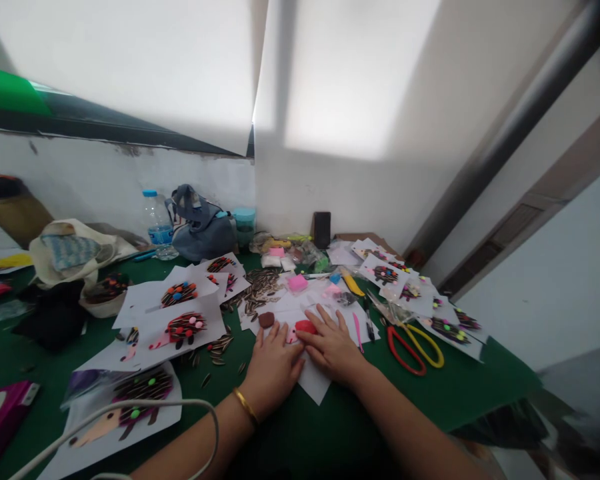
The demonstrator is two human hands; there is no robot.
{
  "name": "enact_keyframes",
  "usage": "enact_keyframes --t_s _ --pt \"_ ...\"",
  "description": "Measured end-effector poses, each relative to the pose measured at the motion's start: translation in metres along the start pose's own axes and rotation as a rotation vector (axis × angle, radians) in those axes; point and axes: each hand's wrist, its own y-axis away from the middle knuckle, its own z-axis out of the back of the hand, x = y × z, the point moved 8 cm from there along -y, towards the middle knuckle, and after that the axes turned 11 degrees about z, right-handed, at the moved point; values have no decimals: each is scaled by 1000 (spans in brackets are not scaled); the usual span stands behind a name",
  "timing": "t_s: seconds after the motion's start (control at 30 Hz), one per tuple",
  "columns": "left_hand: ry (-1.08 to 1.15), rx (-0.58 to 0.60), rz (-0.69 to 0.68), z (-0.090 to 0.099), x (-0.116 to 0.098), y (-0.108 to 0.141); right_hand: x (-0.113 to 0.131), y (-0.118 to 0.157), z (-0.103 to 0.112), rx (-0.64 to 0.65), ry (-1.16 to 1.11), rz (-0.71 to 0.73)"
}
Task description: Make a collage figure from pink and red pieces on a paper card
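My left hand [275, 361] lies flat with its fingers stretched out on a white sheet of paper [314, 381], a gold bangle at its wrist. Just beyond its fingertips is a brown lump of modelling clay [267, 320]. My right hand [334, 345] has its fingers spread, lying over part of a flat red clay shape [306, 327] with a pink end on the same sheet. Fingers partly hide that shape. To the right are a pink clay tool [357, 331], a black pen [369, 327] and red-and-yellow-handled scissors [406, 350].
Sunflower seeds [260, 288] are scattered behind my left hand. Finished hedgehog pictures [187, 328] lie left, with more pictures [447, 328] right. A grey bag [203, 223], a water bottle [157, 220] and a black phone-like block [322, 230] stand at the back. A white cable [180, 403] crosses the front left.
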Motion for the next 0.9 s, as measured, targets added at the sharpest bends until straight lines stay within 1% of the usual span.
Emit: enact_keyframes --t_s 0.13,0.3,0.37,0.47,0.63,0.83,0.9 --pt "14 12 2 0 1 0 -10 8 7 -7 17 -69" --pt "19 13 2 -1 1 0 -12 17 0 119 17 -67" --pt "17 14 0 -1 0 -1 -11 17 -2 143 18 -68" --pt "13 11 0 1 -1 -1 -13 17 -3 146 5 -72" --pt "3 4 -6 2 0 0 -19 21 0 86 23 -114" --pt "20 0 1 0 0 0 -14 18 -7 163 18 -83" --pt "29 7 6 0 0 -1 -14 16 -9 170 8 -86"
